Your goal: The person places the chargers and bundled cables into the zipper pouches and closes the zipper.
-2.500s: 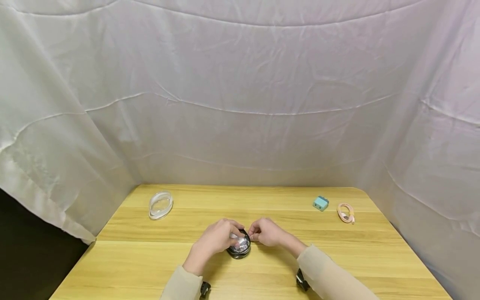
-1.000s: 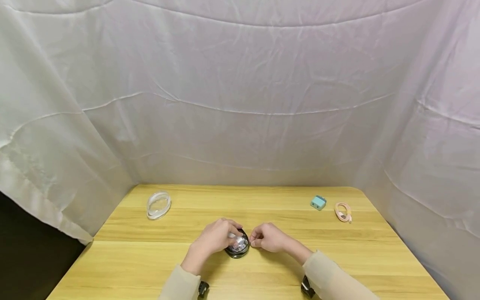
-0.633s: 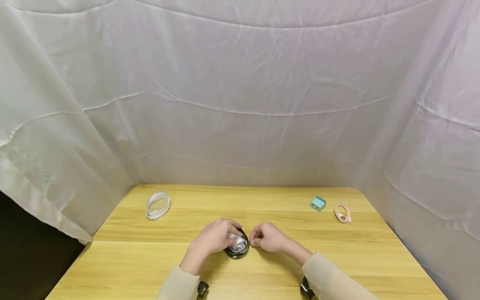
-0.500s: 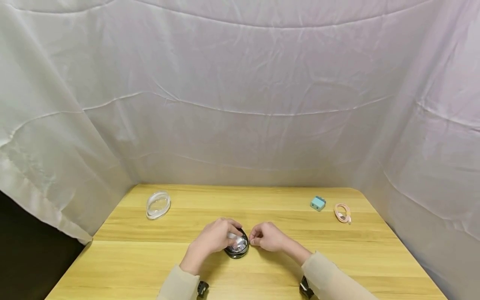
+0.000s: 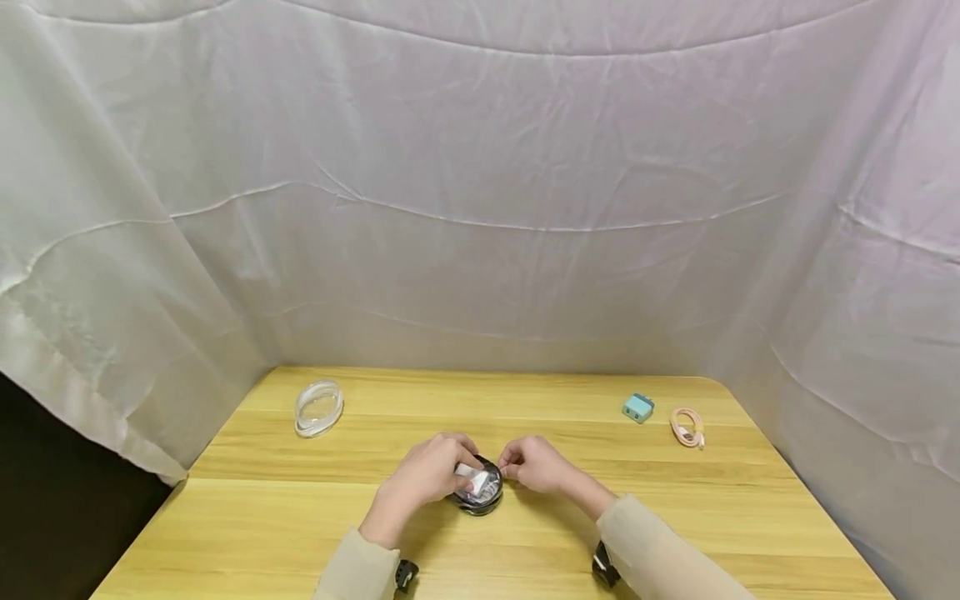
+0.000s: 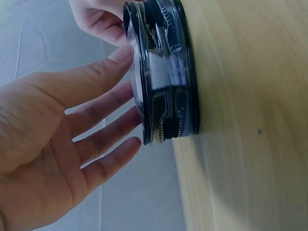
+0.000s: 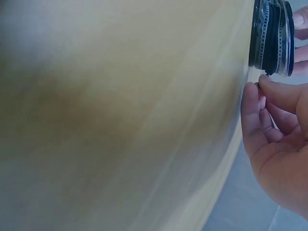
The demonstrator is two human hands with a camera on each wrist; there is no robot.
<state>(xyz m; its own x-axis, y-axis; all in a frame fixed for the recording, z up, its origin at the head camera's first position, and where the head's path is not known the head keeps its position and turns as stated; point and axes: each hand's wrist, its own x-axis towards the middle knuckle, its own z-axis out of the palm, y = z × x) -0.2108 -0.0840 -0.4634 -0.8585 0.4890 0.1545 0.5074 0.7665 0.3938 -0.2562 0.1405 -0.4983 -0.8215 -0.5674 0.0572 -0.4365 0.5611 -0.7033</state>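
Note:
A small round zippered case (image 5: 489, 500) with clear sides and black trim lies on the table, with whitish contents inside. My left hand (image 5: 426, 475) rests on its top from the left. In the left wrist view the thumb and fairly straight, spread fingers (image 6: 108, 159) touch the case's face (image 6: 166, 72). Two zipper tracks run round the side. At the case's right edge, my right hand (image 5: 538, 463) pinches a small dark zipper pull (image 7: 257, 84) between thumb and index finger, mostly hidden by the fingertips.
A coiled white clear-looking cable (image 5: 318, 410) lies at the back left of the wooden table (image 5: 262, 533). At the back right are a teal charger plug (image 5: 638, 407) and a coiled pink cable (image 5: 688, 428). Pale cloth (image 5: 510, 275) hangs behind and at the sides.
My right hand has moved slightly toward the far side along the case's right edge. The case has turned or shifted a little under my left hand, which stays on top.

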